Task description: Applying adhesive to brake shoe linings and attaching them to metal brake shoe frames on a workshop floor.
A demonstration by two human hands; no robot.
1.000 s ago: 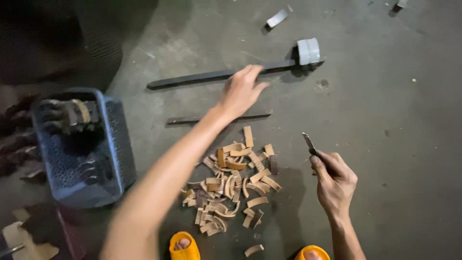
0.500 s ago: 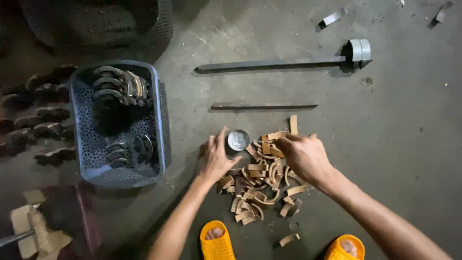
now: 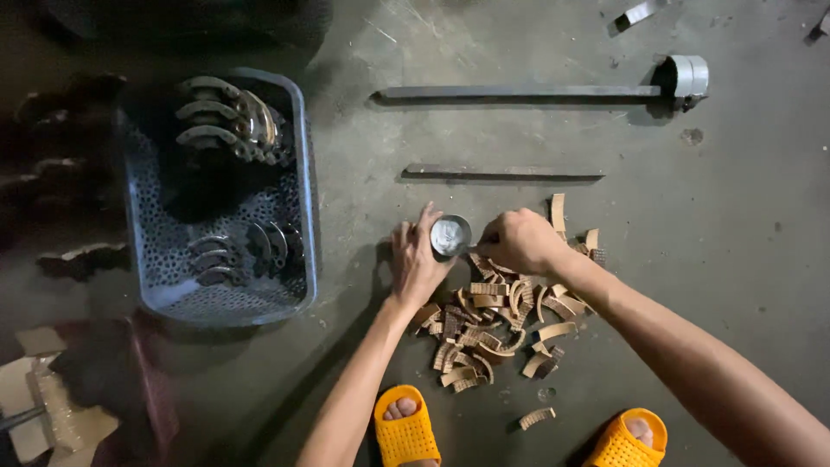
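A small round metal tin point(image 3: 450, 235) stands on the floor at the near edge of a pile of curved brown lining pieces point(image 3: 501, 320). My left hand point(image 3: 415, 259) cups the tin from the left, with its fingers against the side. My right hand point(image 3: 519, 242) is closed in a fist and pressed to the tin's right rim. The thin tool it held earlier is hidden inside the fist.
A blue-grey plastic basket point(image 3: 304, 190) at the left holds curved metal shoes point(image 3: 229, 121). A long dark bar point(image 3: 519, 91) with a metal cylinder end point(image 3: 687, 76) lies at the back, with a shorter bar point(image 3: 501, 173) nearer. My feet wear orange slippers point(image 3: 405, 428), one at bottom right point(image 3: 627, 441).
My left hand came back from the long bar to the tin. My right hand, which held a thin tool out to the right, moved in to the tin's rim.
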